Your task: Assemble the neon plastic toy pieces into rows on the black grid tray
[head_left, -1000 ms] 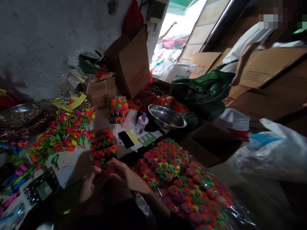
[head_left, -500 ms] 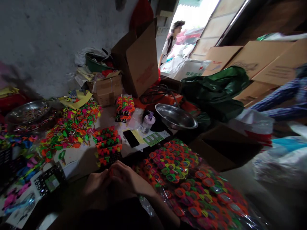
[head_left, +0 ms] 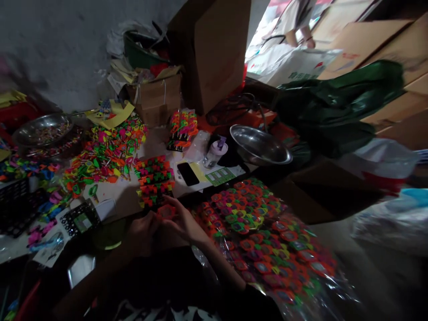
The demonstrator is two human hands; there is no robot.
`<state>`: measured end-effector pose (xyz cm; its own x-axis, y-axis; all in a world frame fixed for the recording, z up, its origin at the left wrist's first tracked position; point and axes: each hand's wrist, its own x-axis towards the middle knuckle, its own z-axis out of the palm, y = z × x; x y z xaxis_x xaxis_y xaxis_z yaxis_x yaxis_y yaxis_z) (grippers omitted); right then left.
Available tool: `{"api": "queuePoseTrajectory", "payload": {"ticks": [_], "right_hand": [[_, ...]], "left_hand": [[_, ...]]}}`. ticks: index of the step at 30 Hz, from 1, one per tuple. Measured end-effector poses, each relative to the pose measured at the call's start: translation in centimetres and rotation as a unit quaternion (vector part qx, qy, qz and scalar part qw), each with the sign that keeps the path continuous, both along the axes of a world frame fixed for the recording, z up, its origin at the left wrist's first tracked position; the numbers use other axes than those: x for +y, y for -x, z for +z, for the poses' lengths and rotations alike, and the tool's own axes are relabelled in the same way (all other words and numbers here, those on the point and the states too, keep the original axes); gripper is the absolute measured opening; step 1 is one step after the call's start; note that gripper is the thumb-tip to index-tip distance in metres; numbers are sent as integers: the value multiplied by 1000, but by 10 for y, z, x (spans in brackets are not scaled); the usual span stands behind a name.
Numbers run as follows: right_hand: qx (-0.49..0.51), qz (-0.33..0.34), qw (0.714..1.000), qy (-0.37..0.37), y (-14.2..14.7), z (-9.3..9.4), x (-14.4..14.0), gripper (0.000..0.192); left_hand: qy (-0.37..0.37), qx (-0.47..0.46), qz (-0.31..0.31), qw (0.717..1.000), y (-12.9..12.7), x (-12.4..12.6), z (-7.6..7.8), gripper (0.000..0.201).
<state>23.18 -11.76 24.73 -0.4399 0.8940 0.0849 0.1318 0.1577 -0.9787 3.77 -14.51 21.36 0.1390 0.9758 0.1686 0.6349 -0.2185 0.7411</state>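
Note:
Close to my body, both hands hold a small orange plastic toy watch [head_left: 166,211] with a many-sided face. My right hand [head_left: 186,225] has its fingers and thumb around the watch. My left hand [head_left: 143,229] is closed at the watch's left edge, its fingertips partly in shadow. Just beyond them a block of bright watch pieces [head_left: 155,180] stands in rows on the table. To the right, plastic-wrapped sheets of similar toy watches [head_left: 240,207] lie spread out. A black tray [head_left: 80,220] with a green card sits left of my hands.
A heap of loose colourful pieces [head_left: 103,149] covers the left table. Behind lie a phone [head_left: 187,174], a lidded cup [head_left: 216,151] and a steel bowl [head_left: 261,145]. An open carton [head_left: 329,191] stands at right; a person [head_left: 297,20] is in the doorway.
My view has tilted down and turned left. My hands have parted slightly, and the orange toy watch between them now shows. The person in the doorway now shows only in part.

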Motion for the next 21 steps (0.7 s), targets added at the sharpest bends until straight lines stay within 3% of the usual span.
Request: {"api": "queuePoseTrajectory", "payload": {"ticks": [2, 6, 9, 14, 21], "right_hand": [[51, -36, 996, 70, 7, -28, 0, 80], [85, -57, 984, 147, 30, -78, -9, 54], [100, -98, 974, 178, 43, -100, -13, 45], [113, -171, 963, 172, 40, -127, 12, 43], [31, -197, 974, 110, 31, -170, 65, 38]], "left_hand": [[31, 2, 26, 999, -4, -3, -4, 30], [59, 40, 47, 996, -17, -12, -15, 39], [25, 68, 28, 997, -24, -19, -29, 49], [43, 101, 1, 994, -13, -22, -50, 54], [93, 74, 2, 993, 6, -29, -74, 39]]}}
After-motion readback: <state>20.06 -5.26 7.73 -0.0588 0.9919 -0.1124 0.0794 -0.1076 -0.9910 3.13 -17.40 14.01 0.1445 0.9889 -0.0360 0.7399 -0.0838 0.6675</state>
